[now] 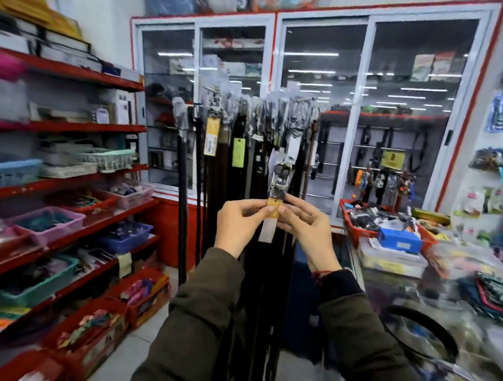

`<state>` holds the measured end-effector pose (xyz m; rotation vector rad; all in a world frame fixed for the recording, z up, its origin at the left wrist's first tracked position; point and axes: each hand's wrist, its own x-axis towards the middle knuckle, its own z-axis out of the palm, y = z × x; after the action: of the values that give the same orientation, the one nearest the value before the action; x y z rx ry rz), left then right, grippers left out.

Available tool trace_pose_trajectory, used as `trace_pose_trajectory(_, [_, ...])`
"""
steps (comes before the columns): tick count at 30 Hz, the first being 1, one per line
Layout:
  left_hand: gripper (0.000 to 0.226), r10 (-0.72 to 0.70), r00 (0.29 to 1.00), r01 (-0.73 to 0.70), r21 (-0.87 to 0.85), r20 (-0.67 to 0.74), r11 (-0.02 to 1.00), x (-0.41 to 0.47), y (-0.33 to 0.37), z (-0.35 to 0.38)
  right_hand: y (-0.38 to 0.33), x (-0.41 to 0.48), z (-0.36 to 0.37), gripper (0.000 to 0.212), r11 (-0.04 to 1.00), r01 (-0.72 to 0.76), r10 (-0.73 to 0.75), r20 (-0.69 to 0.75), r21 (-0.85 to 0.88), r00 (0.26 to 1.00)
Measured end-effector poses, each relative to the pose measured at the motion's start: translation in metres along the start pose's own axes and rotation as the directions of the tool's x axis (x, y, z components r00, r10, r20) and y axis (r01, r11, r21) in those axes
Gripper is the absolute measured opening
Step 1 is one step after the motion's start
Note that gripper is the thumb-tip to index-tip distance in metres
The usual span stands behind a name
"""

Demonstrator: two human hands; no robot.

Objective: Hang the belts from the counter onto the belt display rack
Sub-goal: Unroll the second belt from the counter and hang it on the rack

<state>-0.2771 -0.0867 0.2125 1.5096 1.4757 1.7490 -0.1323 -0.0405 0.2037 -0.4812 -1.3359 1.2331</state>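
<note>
I pinch a belt below its buckle with my left hand and right hand, raised before the rack for hooking on.

No legible text on the blurred belt tags or shop packaging.

Black belts, yellow tag, red shelves, olive sleeves.

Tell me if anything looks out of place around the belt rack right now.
One black belt lies looped on the glass counter, not hung. Both hands, left hand and right hand, pinch another belt's tag below its buckle. The rack looks orderly.
</note>
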Motion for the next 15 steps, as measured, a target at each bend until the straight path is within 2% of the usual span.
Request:
trace_pose_trajectory(3, [0.025, -0.033, 0.998, 0.017, -0.271, -0.055, 0.963, 0.018, 0.006, -0.029, -0.011, 0.024, 0.035, 0.034, 0.999, 0.020, -0.022, 0.057, 0.035, 0.998])
trace_pose_trajectory(5, [0.025, -0.015, 0.995, -0.021, -0.344, -0.101, 0.939, 0.030, 0.012, -0.048, -0.018, 0.041, 0.060, 0.030, 0.998, 0.027, -0.032, 0.077, 0.063, 0.997])
trace_pose_trajectory(11, [0.034, 0.068, 0.977, -0.145, -0.393, -0.203, 0.908, 0.077, 0.048, -0.094, -0.047, 0.091, 0.128, 0.024, 0.982, 0.079, -0.108, 0.162, 0.172, 0.981])
trace_pose_trajectory(15, [0.032, 0.086, 0.962, -0.177, -0.352, -0.259, 0.919, 0.105, 0.069, -0.113, -0.067, 0.116, 0.159, 0.031, 0.983, 0.080, -0.103, 0.134, 0.167, 0.986])
